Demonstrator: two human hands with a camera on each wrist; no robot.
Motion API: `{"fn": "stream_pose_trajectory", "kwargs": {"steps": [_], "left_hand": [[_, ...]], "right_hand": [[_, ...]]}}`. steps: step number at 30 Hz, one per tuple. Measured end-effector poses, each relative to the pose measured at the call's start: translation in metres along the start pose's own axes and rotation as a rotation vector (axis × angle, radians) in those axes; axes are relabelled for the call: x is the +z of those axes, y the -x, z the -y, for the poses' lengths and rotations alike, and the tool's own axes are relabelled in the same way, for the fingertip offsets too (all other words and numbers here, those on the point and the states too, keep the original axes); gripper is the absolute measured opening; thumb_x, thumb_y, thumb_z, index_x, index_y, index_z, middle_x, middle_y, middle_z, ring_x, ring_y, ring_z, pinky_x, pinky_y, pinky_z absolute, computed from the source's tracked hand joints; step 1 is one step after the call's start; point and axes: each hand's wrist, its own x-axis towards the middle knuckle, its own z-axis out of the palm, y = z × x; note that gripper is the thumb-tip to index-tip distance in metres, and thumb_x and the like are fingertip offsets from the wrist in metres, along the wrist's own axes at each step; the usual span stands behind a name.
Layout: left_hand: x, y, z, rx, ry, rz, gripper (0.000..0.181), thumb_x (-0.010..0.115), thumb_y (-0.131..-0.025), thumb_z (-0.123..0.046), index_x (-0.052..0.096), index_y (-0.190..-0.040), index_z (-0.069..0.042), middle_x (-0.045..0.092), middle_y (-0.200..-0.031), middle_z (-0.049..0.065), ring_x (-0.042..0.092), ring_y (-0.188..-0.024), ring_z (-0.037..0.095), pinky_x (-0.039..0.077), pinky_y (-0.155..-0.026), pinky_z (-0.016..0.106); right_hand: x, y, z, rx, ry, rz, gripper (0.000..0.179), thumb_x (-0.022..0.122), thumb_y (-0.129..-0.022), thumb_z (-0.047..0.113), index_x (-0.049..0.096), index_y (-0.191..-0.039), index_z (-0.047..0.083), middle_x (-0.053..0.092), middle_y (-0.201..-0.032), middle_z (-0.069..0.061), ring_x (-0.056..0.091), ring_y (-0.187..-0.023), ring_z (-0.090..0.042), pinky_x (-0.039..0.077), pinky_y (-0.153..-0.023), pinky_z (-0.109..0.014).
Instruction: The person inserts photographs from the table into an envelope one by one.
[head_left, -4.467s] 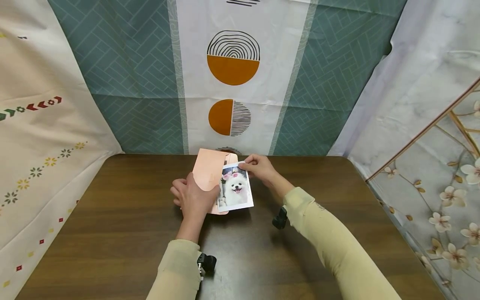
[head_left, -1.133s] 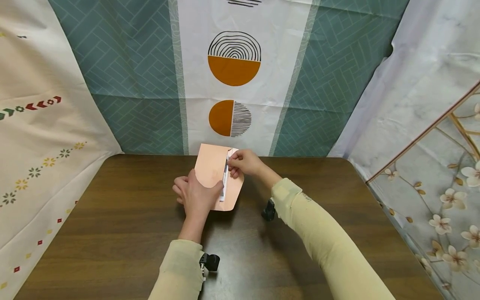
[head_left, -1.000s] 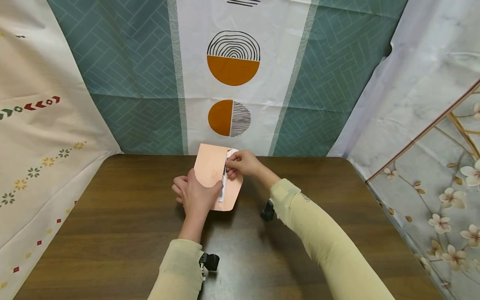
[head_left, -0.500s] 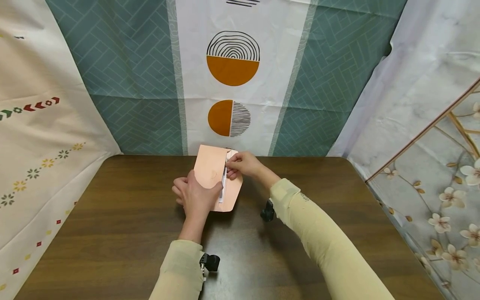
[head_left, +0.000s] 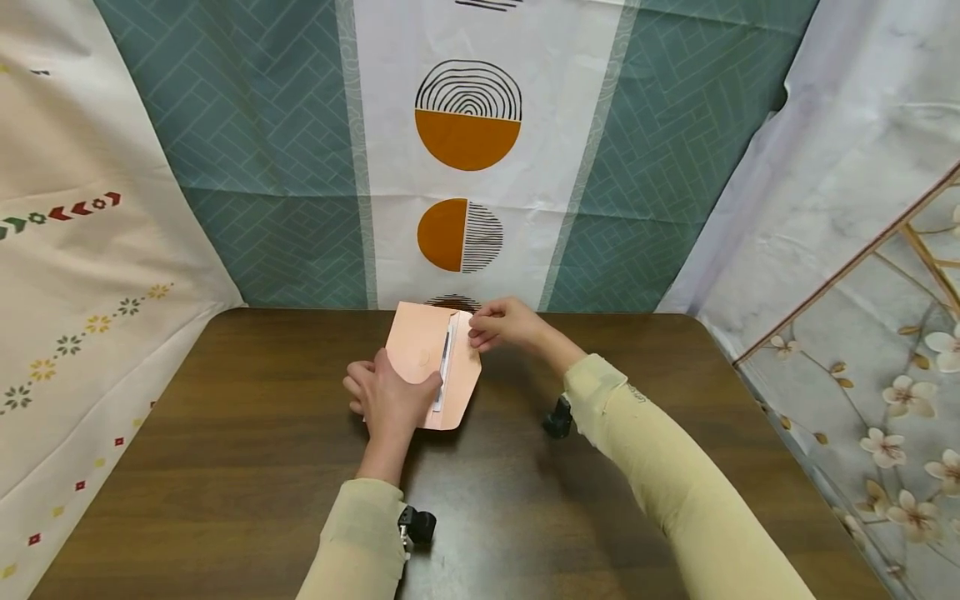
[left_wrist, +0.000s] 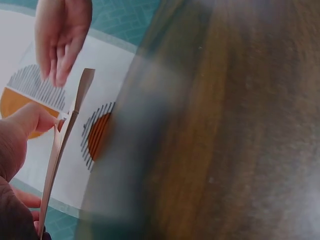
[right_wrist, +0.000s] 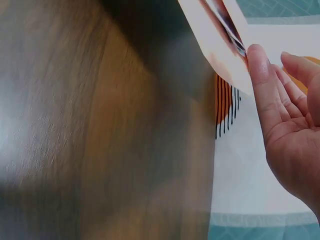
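A peach envelope is held up over the table with its flap unfolded toward the right. My left hand grips its left part, thumb on the near face and fingers behind. Inside the mouth sits a photo print; only a narrow strip of it shows. My right hand is at the flap's upper right edge. In the right wrist view its fingers are extended, the thumb stands apart, and nothing lies between them. Seen edge-on in the left wrist view, the envelope is thin, with the right hand beyond it.
Beneath both hands lies a dark brown wooden table. A patterned cloth hangs behind its far edge. Cream fabric hangs at the left and a floral cloth at the right.
The photo, earlier pinched by my right hand outside the envelope, has gone into its mouth. The right hand has let go and moved slightly right; the envelope has dropped a little.
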Motion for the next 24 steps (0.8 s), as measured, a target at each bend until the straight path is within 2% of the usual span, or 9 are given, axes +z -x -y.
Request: {"fn": "stream_pose_trajectory", "kwargs": {"steps": [5, 8, 14, 24], "left_hand": [[0.003, 0.0, 0.009, -0.021, 0.005, -0.002, 0.09, 0.091, -0.073, -0.043, 0.054, -0.142, 0.003, 0.038, -0.129, 0.028, 0.031, -0.126, 0.044, 0.031, -0.097, 0.064], [0.004, 0.0, 0.013, -0.034, -0.011, 0.01, 0.088, 0.09, -0.074, -0.042, 0.054, -0.14, 0.003, 0.038, -0.129, 0.027, 0.031, -0.126, 0.044, 0.032, -0.096, 0.064], [0.008, 0.002, 0.019, -0.046, -0.056, 0.028, 0.085, 0.088, -0.076, -0.042, 0.053, -0.138, 0.004, 0.037, -0.127, 0.027, 0.03, -0.125, 0.045, 0.031, -0.095, 0.065], [0.009, 0.003, 0.025, -0.061, -0.097, 0.052, 0.083, 0.087, -0.078, -0.042, 0.053, -0.136, 0.007, 0.036, -0.13, 0.03, 0.028, -0.128, 0.048, 0.032, -0.096, 0.067]], "right_hand": [[-0.015, 0.011, -0.009, -0.016, 0.003, -0.001, 0.03, 0.062, -0.107, 0.005, 0.062, -0.124, -0.021, 0.07, -0.117, -0.038, 0.078, -0.081, -0.019, 0.063, -0.085, -0.045], [-0.023, 0.019, -0.016, -0.009, 0.008, -0.023, 0.03, 0.062, -0.107, 0.006, 0.061, -0.123, -0.019, 0.066, -0.123, -0.043, 0.078, -0.082, -0.019, 0.064, -0.082, -0.042], [-0.034, 0.031, -0.026, -0.011, 0.05, -0.04, 0.036, 0.063, -0.108, 0.009, 0.059, -0.129, -0.02, 0.067, -0.123, -0.04, 0.08, -0.091, -0.027, 0.062, -0.089, -0.049], [-0.046, 0.052, -0.043, -0.043, 0.121, -0.081, 0.035, 0.065, -0.107, 0.009, 0.061, -0.131, -0.016, 0.068, -0.125, -0.037, 0.075, -0.109, -0.043, 0.063, -0.087, -0.044]]}}
